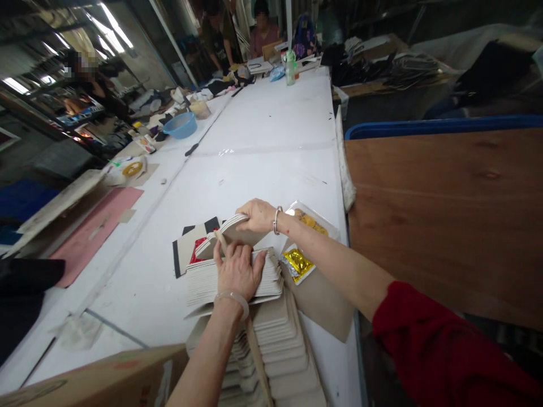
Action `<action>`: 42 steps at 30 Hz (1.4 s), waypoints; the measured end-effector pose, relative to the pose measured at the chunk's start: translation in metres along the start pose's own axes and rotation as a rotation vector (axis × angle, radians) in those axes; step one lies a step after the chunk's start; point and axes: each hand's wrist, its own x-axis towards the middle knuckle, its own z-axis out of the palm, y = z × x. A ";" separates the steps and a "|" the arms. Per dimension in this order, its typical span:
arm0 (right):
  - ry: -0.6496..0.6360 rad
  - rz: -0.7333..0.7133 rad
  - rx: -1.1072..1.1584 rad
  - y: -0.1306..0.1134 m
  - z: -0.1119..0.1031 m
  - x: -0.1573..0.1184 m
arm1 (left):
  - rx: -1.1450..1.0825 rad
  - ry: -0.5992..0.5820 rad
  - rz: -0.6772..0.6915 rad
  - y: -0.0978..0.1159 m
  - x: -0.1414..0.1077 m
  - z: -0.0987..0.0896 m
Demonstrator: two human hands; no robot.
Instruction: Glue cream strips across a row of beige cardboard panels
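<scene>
Stacked pale boards (237, 282) lie on the white table, with a beige strip (257, 356) running along them. My left hand (237, 268) presses on the top of this stack, fingers apart, beside the strip's upper end. Several bent boards (233, 229) arch up just beyond it, and my right hand (257, 216) grips their far edge between thumb and fingers. Further fanned boards (284, 345) lie nearer me. Under and behind the stack are a grey board with black edges (184, 254) and a red piece (199, 249).
Gold packets (299, 263) and a clear pack (311, 220) lie right of the hands. A cardboard box (106, 376) stands front left, a blue basin (180, 125) far left. Brown plywood (441, 220) adjoins the white table (271, 135). People are at the back.
</scene>
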 end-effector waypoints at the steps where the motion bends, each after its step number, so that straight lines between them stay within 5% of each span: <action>1: -0.007 -0.053 -0.089 -0.009 -0.008 0.000 | -0.005 -0.001 0.000 0.000 -0.001 0.000; 5: -0.033 -0.139 -0.209 -0.017 -0.030 -0.013 | -0.022 0.009 -0.022 0.000 -0.007 -0.004; 9: -0.051 -0.053 0.023 0.014 -0.038 -0.033 | -0.023 0.018 -0.014 0.000 -0.015 -0.013; 14: -0.063 -0.051 -0.009 0.033 -0.040 -0.049 | -0.099 0.061 -0.041 0.004 -0.030 -0.018; 17: -0.070 -0.056 -0.074 0.025 -0.038 -0.055 | -0.253 0.157 -0.197 -0.009 -0.039 -0.014; 21: -0.052 -0.059 -0.126 0.009 -0.042 -0.068 | -0.539 0.198 -0.590 -0.048 -0.052 -0.013; 26: 0.120 -0.043 -0.115 -0.033 -0.070 -0.093 | -0.559 0.023 -0.758 -0.068 -0.073 -0.035; 34: 0.399 -0.049 -0.082 -0.134 -0.115 -0.172 | -0.933 0.208 -0.650 -0.022 -0.146 -0.084; 38: 0.411 0.088 0.124 -0.167 -0.107 -0.232 | -1.239 0.044 -0.601 0.013 -0.209 -0.107; 42: 0.349 0.205 0.377 -0.195 -0.069 -0.294 | -1.706 -0.098 -0.611 0.042 -0.285 -0.126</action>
